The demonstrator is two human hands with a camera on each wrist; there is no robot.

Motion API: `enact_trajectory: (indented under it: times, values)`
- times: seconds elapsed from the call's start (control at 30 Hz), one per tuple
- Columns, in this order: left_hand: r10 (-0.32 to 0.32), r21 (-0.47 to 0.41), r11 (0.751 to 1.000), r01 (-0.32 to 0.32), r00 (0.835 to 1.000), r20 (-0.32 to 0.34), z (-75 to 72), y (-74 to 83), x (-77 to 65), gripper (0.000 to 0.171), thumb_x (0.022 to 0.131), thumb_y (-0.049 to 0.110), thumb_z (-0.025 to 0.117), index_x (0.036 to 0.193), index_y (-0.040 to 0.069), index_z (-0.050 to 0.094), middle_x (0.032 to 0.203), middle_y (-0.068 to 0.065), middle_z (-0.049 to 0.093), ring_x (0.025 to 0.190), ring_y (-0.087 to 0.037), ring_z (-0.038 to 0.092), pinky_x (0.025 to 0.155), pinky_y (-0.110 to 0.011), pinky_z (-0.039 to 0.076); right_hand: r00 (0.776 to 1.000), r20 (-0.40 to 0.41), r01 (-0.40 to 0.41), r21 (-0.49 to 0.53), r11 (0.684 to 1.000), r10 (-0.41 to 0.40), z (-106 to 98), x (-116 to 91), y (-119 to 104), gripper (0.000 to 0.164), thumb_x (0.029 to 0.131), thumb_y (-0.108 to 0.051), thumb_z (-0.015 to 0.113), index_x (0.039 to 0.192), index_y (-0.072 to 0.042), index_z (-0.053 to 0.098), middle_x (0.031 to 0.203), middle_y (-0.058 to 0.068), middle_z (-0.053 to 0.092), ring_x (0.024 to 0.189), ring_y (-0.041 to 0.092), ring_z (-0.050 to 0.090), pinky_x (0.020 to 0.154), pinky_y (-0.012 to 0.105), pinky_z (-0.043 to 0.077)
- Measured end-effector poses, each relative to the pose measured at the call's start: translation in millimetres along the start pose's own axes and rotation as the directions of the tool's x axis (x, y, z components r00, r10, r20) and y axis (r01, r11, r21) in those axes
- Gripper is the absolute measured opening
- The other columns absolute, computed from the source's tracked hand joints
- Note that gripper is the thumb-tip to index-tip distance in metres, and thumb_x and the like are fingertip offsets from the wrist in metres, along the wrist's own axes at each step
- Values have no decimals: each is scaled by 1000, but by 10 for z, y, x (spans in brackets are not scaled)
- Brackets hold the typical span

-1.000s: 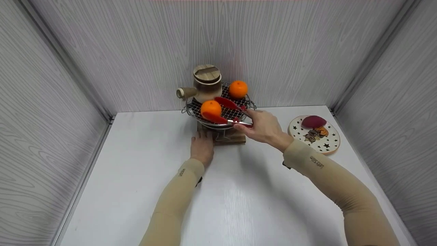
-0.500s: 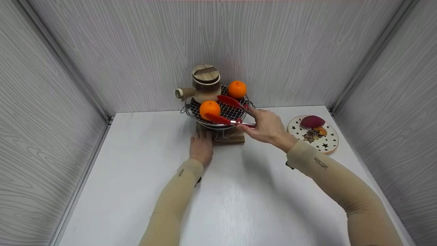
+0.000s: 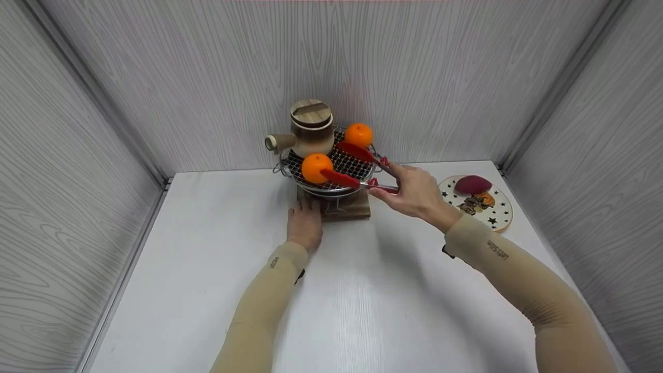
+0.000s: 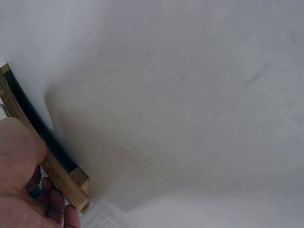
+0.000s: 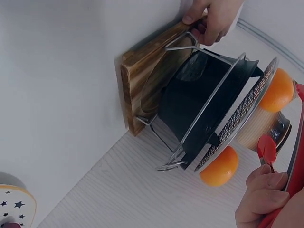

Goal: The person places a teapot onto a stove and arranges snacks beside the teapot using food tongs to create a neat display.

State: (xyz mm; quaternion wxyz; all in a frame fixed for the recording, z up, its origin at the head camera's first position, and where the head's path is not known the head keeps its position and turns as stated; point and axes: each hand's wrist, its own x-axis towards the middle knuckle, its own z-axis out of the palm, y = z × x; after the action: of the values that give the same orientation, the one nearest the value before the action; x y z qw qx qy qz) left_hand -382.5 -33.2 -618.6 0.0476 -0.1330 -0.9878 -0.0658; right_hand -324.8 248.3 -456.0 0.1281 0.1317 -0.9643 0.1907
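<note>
My right hand (image 3: 414, 191) holds a pair of tongs (image 3: 343, 179) with red tips, spread apart over the grill. The lower tip overlaps the edge of the front orange (image 3: 314, 168) in the head view; whether they touch I cannot tell. That orange rests on the round wire mesh (image 3: 353, 168), and another orange (image 3: 359, 134) sits at the back right. A brown lidded pot (image 3: 314, 139) with a side handle stands on the mesh too. Below, my left hand (image 3: 305, 228) grips the left end of the wooden base board (image 5: 137, 71), thumb against its edge in the left wrist view.
A star-patterned plate (image 3: 501, 211) lies to the right with a dark purple, sweet-potato-shaped piece (image 3: 472, 184) on it. Under the mesh, a black stove bowl (image 5: 190, 95) stands in a wire frame on the board. Grey wood-grain walls (image 3: 228, 83) enclose the white table (image 3: 228, 223).
The tongs have drawn back to the right, their tips sliding off the sides of the front orange, which stays on the mesh. My left hand keeps its place on the board.
</note>
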Motion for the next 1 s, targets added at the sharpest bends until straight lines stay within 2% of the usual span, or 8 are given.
enact_trajectory:
  times: [0.2, 0.4, 0.53, 0.73, 1.0]
  values:
    - [-4, 5, 1000, 4, 1000, -7, -7, 0, 6, 62, 109, 13, 66, 165, -1, 43, 168, -32, 48, 150, -50, 53, 118, -63, 52, 1000, -25, -9, 17, 1000, 10, -46, -49, 104, 80, 98, -74, 69, 148, -12, 70, 93, 12, 75, 79, 27, 61, 67, 39, 45]
    - [2, 20, 1000, -2, 1000, 4, -1, -17, 2, 63, 108, 15, 69, 163, -3, 45, 164, -32, 51, 145, -48, 56, 115, -61, 54, 999, -22, -23, 29, 999, 24, -62, -116, 229, 76, 99, -74, 68, 141, -11, 72, 90, 11, 74, 77, 26, 60, 65, 36, 44]
    - [25, 28, 999, -24, 999, -25, 12, -33, -10, 63, 107, 18, 72, 161, -4, 47, 163, -34, 53, 146, -49, 58, 113, -62, 55, 999, -36, -26, 25, 999, 27, -92, -154, 308, 72, 99, -74, 68, 134, -11, 73, 85, 10, 71, 75, 25, 58, 62, 35, 41]
    - [38, 21, 999, -36, 997, -63, 32, -40, -15, 65, 105, 18, 75, 160, -5, 48, 162, -35, 54, 144, -50, 59, 111, -62, 56, 996, -57, -61, 33, 998, 62, -156, -199, 380, 76, 98, -77, 67, 141, -14, 72, 85, 9, 69, 75, 26, 57, 62, 36, 39]
    - [28, 1, 1000, -28, 997, -77, 23, -23, -7, 61, 104, 14, 75, 157, -4, 51, 159, -34, 56, 138, -50, 60, 107, -61, 56, 985, -35, -166, 76, 983, 169, -240, -303, 472, 89, 94, -89, 62, 145, -18, 69, 98, 8, 74, 89, 28, 61, 75, 41, 44]
